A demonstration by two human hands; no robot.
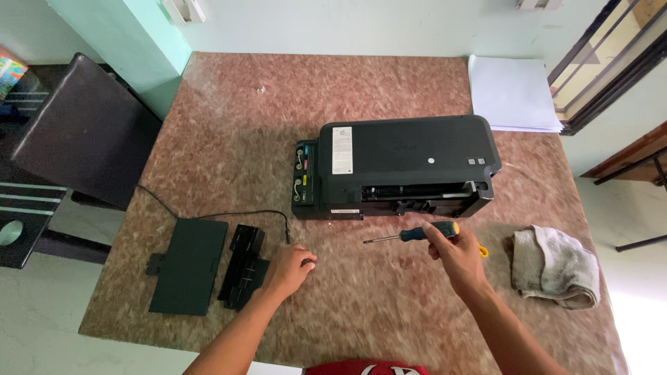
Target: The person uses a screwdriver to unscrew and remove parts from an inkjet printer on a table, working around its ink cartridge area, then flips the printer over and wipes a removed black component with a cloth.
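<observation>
We work at a black printer on a marbled brown table.

Left to right: flat black tray panel, slotted black part, our left hand loosely curled, empty on the table; printer with tall white label; our right hand gripping a blue-and-yellow screwdriver; grey cloth.

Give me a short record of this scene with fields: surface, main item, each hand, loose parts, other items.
surface: brown speckled stone table
main item: black printer, mid-table
right hand: holds a screwdriver with a blue and yellow handle, tip pointing left
left hand: rests on the table, holding nothing that shows
loose parts: flat black panel and black tray piece, left of the left hand
other items: grey cloth, white paper stack, black cable
</observation>
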